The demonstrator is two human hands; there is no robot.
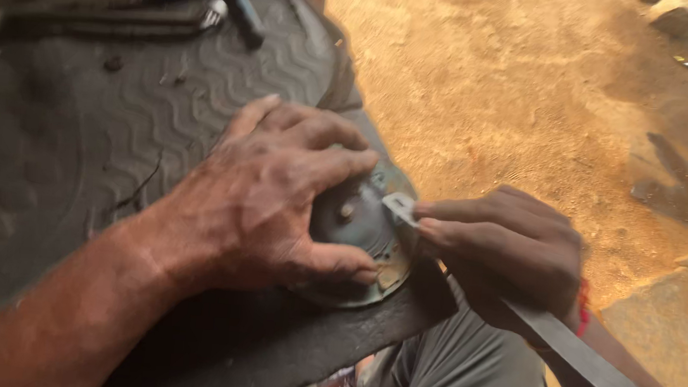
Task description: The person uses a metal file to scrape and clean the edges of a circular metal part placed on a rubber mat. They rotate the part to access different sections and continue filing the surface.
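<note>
**Round metal part, held and worked at mat edge**

Item: round metal part [360,249], centre frame, on a ribbed rubber mat [160,111]. Left hand [277,200] clamped over it, evidently steadying it. Right hand [505,249] closed on a flat metal tool [594,365], tip at the part's rim. Long dark tools [127,13] upper left; sandy ground [519,84] upper right.

Your left hand [277,200] covers most of the round metal part [365,237], so its left half & whatever sits under your palm can't be made out. Your right hand [505,249] hides the near end of the long flat file [594,369], which runs off the bottom-right edge. Tools [127,13] at the rubber mat's [74,153] far edge are blurred, type unclear.
</note>
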